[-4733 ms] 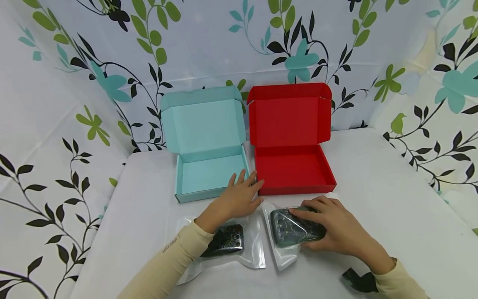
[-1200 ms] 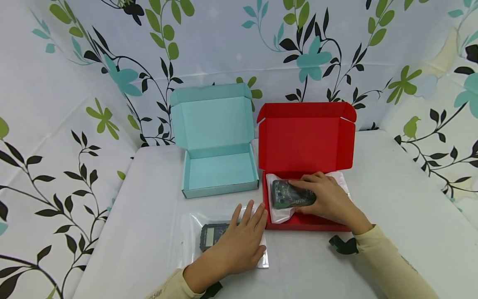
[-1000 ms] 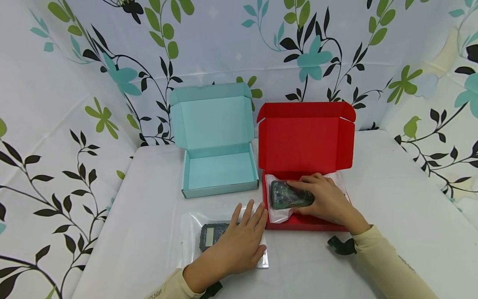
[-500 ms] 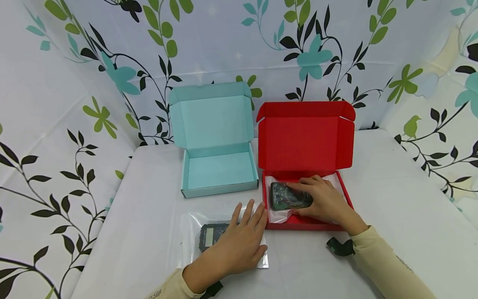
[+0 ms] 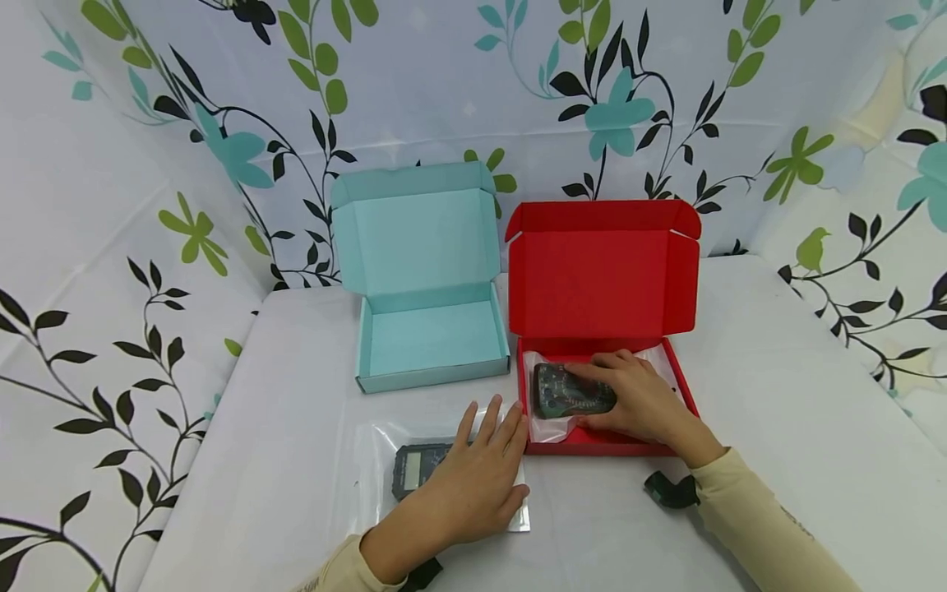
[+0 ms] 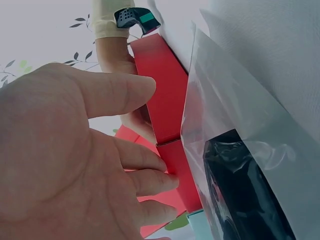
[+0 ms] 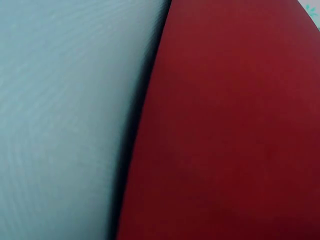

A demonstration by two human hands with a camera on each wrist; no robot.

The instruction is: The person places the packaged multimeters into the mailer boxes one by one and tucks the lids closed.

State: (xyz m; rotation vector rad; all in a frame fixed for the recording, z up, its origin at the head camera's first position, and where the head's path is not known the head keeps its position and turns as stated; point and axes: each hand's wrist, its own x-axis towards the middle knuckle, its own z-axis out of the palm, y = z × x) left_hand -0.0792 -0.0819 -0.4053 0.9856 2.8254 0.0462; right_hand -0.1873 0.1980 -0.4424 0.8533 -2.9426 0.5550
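Behind the white tabletop [image 5: 296,460] hangs a leaf-print cloth [image 5: 429,123]. Two boxes stand side by side, lids raised, leaving both interiors accessible from above: the red box [image 5: 602,279] at right, set nearer the person, and the turquoise box [image 5: 436,333] at left. The left hand [image 5: 481,481], fingers extended and slightly apart, grips nothing; its fingertips lie at the red box's near left corner, probably to steady it. The right hand [image 5: 636,399] is curled around the right end of the dark device [image 5: 573,392], a hold that appears suited to controlled positioning. This device sits in the left part of the red box with its plastic bag [image 5: 543,429]; whether its weight is fully supported cannot be told. The second device [image 5: 418,469], bagged, lies on the tabletop, partly hidden by the left hand.
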